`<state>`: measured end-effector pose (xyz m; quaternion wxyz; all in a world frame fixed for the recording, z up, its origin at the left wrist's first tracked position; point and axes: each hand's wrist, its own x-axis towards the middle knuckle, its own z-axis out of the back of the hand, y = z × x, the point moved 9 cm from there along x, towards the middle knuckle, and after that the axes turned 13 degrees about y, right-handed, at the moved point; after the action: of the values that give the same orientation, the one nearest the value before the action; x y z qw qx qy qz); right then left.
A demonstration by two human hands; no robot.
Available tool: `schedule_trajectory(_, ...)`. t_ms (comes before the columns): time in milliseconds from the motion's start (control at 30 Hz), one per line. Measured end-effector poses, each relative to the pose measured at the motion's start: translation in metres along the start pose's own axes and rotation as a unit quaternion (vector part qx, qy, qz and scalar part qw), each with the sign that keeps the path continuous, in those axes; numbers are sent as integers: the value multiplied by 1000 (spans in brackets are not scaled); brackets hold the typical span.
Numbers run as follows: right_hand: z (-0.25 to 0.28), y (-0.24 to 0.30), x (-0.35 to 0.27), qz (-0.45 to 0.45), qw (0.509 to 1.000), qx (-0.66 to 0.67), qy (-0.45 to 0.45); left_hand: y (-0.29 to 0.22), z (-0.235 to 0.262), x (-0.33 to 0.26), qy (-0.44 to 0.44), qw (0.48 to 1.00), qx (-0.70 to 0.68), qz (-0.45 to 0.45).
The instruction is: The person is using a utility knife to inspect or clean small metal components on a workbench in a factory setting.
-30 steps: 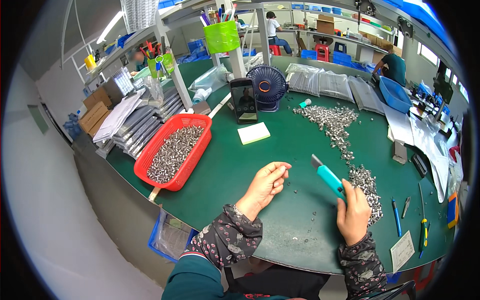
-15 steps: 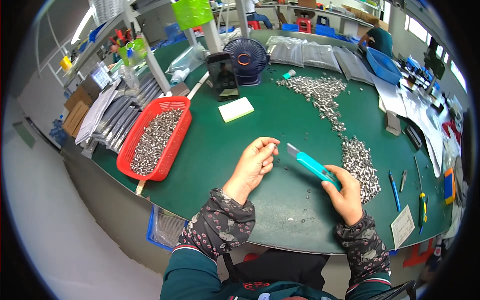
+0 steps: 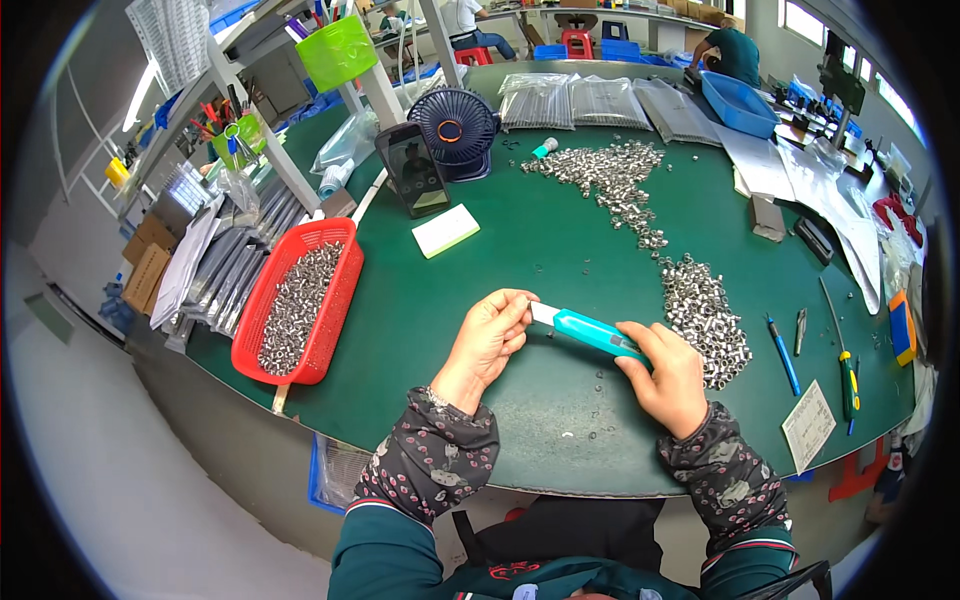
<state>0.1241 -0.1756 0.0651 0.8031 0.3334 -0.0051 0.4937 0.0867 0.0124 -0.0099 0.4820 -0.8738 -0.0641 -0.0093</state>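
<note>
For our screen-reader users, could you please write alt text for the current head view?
A person's right hand holds a teal utility knife, its blade at the fingertips of the left hand, above a green table. Small metal parts lie heaped at right; more sit in a red basket at left.

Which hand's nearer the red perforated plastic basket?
Left. The left hand is to the right of the red perforated plastic basket, across green tabletop; the right hand, gripping the teal-handled utility knife, is farther right.
</note>
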Motion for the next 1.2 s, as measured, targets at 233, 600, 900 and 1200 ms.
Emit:
schedule_trajectory(233,15,-2,-2,6,996,-31,-81,-2,6,-3,-38,998,-42,0)
schedule_trajectory(600,7,-2,-1,-3,999,-21,-35,-10,4,-1,-38,999,-4,-20)
schedule_trajectory(900,-3,-9,0,-11,998,60,10,-7,-1,1,-1,1000,-11,-17)
schedule_trajectory(1200,1,-4,-1,7,1000,10,2,-6,-2,0,-15,997,77,2)
